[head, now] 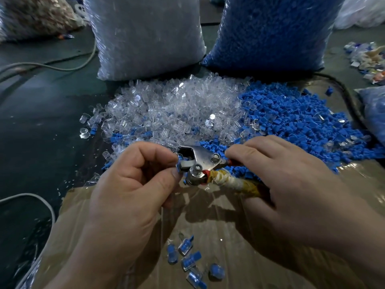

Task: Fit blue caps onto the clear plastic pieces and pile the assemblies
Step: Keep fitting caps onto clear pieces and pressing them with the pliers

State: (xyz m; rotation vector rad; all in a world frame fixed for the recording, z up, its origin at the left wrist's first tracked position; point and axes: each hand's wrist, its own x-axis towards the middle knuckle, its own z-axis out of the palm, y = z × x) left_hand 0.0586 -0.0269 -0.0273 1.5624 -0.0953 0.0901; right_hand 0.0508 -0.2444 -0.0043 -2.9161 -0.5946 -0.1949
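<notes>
Our left hand [133, 184] pinches a blue cap [179, 164] into the press tool [201, 161] our right hand [281, 176] grips; we judge squeezing comes next.

Stock by colour:
- Loose clear pieces [173, 109], 12 o'clock: colourless, glassy.
- Loose caps [291, 117], 2 o'clock: plain mid-blue.
- Pale sack [145, 34], 11 o'clock: whitish, see-through.
- Blue sack [270, 32], 1 o'clock: solid blue.
- Pliers [200, 159], centre: bare silver steel, red at the handle roots, one handle banded yellow and off-white.
- Single cap [179, 162] at their mouth: blue.
- Cardboard [208, 215], 6 o'clock: glossy tan.
- Assemblies [187, 259], 6 o'clock: clear with blue cores.
- Floor [41, 122], 9 o'clock: dark green.
</notes>
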